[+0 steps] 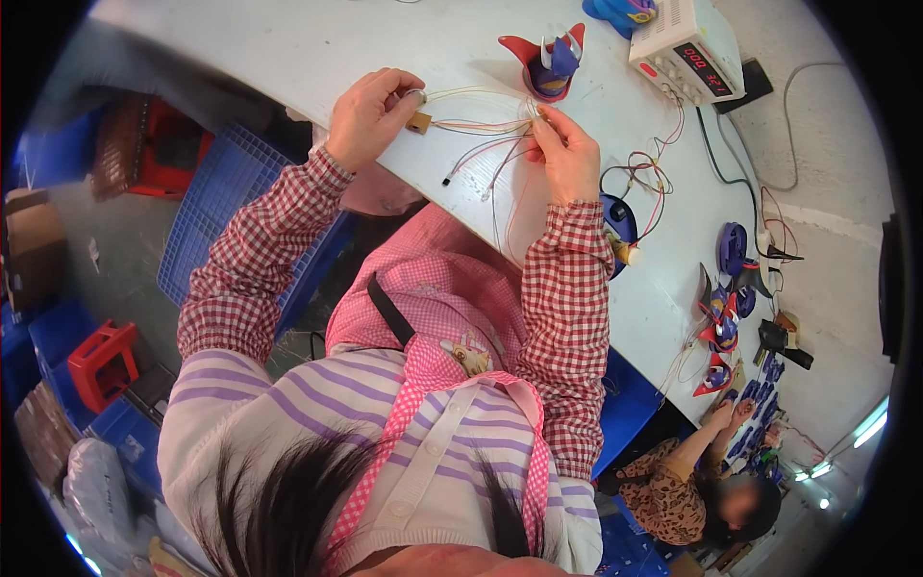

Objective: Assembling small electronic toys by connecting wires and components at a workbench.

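Two fingertips of my right hand (569,159), thumb and forefinger, pinch the bundle of thin wires (471,124) together with a small pale tip I can't make out. My left hand (370,115) has its thumb and fingers closed on a small round piece (416,95) at the other end. Just below that thumb sits a small tan block (418,123); I can't tell whether I grip it too. Between my hands, over the white table (404,163) near its front edge, the wires' long axis runs left to right, almost level, with a pale strand bowing slightly away from me. Loose ends trail from my right fingers back toward me and to the left, one tipped with a black plug (446,181) pointing that way. Beyond the wires stands a red and purple toy (552,69), its pointed parts upward. Farther right are a white power box (679,48) and a tangled cord (635,173). Down the table, a co-worker (673,495) reaches toward purple parts (755,409).
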`<state>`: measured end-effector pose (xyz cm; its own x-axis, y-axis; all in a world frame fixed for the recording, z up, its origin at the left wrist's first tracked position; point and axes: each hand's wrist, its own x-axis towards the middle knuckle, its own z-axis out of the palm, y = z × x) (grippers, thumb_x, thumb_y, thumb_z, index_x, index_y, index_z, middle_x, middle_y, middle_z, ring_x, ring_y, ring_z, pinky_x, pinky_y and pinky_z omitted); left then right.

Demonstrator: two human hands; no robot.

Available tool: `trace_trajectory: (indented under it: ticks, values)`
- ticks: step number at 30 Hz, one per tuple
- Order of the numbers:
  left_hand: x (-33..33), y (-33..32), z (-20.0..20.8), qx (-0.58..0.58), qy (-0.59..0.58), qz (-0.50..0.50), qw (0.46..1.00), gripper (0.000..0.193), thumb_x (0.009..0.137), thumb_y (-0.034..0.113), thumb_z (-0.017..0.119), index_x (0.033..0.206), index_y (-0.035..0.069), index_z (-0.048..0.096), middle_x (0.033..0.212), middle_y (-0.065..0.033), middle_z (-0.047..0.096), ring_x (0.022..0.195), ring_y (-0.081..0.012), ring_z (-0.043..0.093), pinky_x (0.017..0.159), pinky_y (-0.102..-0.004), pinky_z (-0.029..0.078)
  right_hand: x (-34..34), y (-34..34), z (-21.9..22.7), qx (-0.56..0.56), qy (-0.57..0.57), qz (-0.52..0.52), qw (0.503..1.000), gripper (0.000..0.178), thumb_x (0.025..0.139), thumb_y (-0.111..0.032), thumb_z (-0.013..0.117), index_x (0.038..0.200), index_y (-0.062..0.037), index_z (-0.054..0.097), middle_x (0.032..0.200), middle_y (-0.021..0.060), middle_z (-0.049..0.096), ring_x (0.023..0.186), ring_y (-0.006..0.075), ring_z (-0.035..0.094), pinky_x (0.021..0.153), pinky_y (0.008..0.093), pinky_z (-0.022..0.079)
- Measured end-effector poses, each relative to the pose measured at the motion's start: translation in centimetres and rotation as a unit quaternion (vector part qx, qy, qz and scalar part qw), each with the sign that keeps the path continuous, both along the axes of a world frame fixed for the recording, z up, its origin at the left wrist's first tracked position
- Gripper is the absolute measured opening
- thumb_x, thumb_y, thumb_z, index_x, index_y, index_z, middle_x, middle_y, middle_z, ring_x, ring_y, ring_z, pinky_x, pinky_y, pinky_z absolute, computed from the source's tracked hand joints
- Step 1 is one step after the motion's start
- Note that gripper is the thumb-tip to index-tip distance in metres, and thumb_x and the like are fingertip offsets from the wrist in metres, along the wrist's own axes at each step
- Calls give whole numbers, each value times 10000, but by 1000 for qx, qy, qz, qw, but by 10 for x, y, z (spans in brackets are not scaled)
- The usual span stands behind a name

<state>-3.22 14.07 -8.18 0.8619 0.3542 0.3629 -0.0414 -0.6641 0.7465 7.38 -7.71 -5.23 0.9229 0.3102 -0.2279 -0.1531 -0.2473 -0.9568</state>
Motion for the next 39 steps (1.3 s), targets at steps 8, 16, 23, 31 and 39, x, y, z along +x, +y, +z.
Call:
trace_trajectory:
  ticks: [8, 16, 23, 31, 39]
  values:
    - [0, -1, 0, -11, -3, 14, 1000, 141, 812, 107, 627, 937, 47, 657, 780, -16, 576, 610, -95, 456, 568, -200, 407, -1, -2, -4, 35, 14, -18, 999, 253, 866, -16, 549, 1110, 20, 603, 798, 80, 619, 584, 113, 561, 539, 207, 486]
    - [1, -1, -1, -27, 5, 10, 1000, 145, 817, 99, 628, 948, 42, 655, 788, -14, 582, 617, -86, 453, 569, -194, 401, 0, -1, -6, 38, 20, -22, 999, 252, 861, -8, 573, 1106, 41, 601, 781, 89, 614, 569, 116, 549, 529, 199, 481]
    - [0, -2, 0, -39, 16, 11, 999, 150, 839, 90, 628, 978, 36, 644, 785, -4, 585, 645, -66, 450, 573, -178, 385, -3, -1, -1, 7, 11, -14, 1000, 257, 867, -25, 569, 1113, 43, 596, 775, 80, 609, 576, 111, 550, 531, 201, 477]
    - [-1, -2, 1, -49, 21, 14, 998, 155, 838, 92, 626, 982, 39, 645, 783, -5, 588, 650, -70, 458, 579, -183, 392, -4, -1, 0, -5, 18, -13, 1000, 263, 874, -32, 542, 1125, 26, 596, 820, 72, 619, 590, 100, 558, 533, 197, 482]
    - [-2, -1, 1, -51, 20, 20, 998, 162, 832, 97, 628, 982, 38, 647, 784, -10, 590, 649, -72, 467, 585, -185, 397, -3, 1, -4, 3, 20, -18, 1000, 281, 868, -71, 579, 1130, 31, 592, 788, 73, 612, 578, 92, 535, 516, 189, 462]
